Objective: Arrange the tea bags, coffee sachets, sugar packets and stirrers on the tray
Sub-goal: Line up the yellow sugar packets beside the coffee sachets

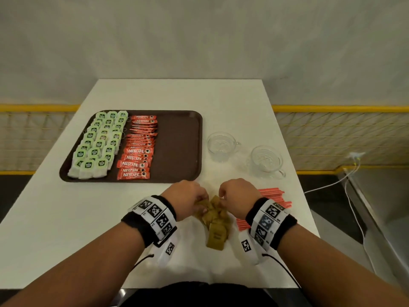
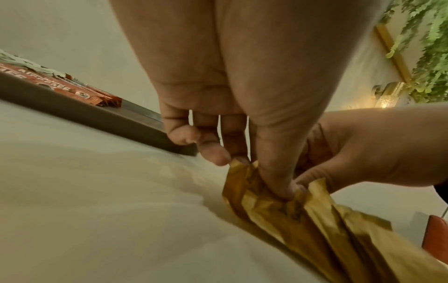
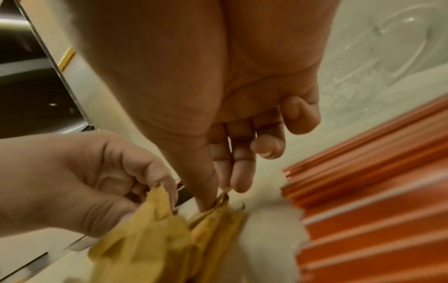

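Note:
A pile of brown sugar packets (image 1: 215,220) lies on the white table near its front edge. My left hand (image 1: 188,197) pinches packets at the pile's far left (image 2: 266,193). My right hand (image 1: 234,196) pinches a packet edge at its far right (image 3: 218,203). Orange stirrers (image 1: 272,196) lie in a bundle just right of my right wrist (image 3: 363,191). The brown tray (image 1: 179,147) holds rows of green tea bags (image 1: 99,142) on its left and red coffee sachets (image 1: 139,149) beside them.
Two glass cups (image 1: 221,146) (image 1: 265,161) stand on the table right of the tray. The tray's right half is bare. A white cable (image 1: 354,191) hangs off the table's right side.

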`<state>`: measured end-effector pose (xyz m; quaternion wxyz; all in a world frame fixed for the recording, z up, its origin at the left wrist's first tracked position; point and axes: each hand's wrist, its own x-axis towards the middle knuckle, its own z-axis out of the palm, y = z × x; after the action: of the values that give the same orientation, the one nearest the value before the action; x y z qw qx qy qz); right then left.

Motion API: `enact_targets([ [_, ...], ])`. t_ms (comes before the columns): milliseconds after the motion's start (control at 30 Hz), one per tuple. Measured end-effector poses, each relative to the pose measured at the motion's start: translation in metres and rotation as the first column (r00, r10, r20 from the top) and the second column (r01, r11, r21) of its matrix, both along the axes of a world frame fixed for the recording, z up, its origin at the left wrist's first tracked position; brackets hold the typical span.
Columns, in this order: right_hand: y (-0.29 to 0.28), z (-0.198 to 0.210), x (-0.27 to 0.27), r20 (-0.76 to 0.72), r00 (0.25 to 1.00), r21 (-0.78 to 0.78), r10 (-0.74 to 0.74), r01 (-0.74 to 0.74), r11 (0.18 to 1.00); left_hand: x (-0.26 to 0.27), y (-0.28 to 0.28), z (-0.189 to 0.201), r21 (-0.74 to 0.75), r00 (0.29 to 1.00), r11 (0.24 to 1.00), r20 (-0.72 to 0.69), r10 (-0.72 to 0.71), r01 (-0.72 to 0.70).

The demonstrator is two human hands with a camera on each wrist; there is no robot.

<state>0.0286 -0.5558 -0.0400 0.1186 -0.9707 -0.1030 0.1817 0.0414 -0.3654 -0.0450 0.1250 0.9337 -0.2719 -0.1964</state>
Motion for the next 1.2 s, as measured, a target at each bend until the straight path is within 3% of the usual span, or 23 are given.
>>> enact_targets([
  [333, -0.002, -0.002, -0.003, -0.016, 1.000, 0.171, -0.012, 0.014, 0.985, -0.004, 0.010, 0.010, -0.244, 0.988, 0.966, 0.110, 0.111, -0.082],
  [467, -0.001, 0.001, -0.006, 0.014, 0.999, 0.337, -0.029, 0.023, 0.941, -0.003, 0.015, 0.018, -0.334, 0.971, 0.933, 0.143, 0.194, -0.137],
  [667, 0.010, 0.005, -0.005, -0.003, 0.989, 0.660, -0.147, 0.112, 0.742, 0.003, 0.021, 0.033, -0.471, 0.961, 0.869, 0.135, 0.241, -0.151],
  [900, 0.026, 0.018, 0.005, -0.166, 0.963, 0.820, -0.213, 0.255, 0.512, 0.014, 0.028, 0.042, -0.516, 0.967, 0.852, 0.160, 0.197, -0.088],
  [967, 0.030, 0.019, 0.007, -0.156, 0.972, 0.820, -0.173, 0.225, 0.526, 0.015, 0.028, 0.047, -0.556, 0.967, 0.825, 0.141, 0.212, -0.100],
  [1067, 0.034, 0.017, 0.012, -0.010, 0.995, 0.800, -0.101, 0.068, 0.596, 0.017, 0.031, 0.053, -0.613, 0.950, 0.782, 0.161, 0.269, -0.117],
  [1200, 0.041, 0.017, 0.021, 0.043, 0.984, 0.828, -0.174, 0.062, 0.557, 0.023, 0.039, 0.052, -0.615, 0.947, 0.758, 0.052, 0.316, -0.219],
])
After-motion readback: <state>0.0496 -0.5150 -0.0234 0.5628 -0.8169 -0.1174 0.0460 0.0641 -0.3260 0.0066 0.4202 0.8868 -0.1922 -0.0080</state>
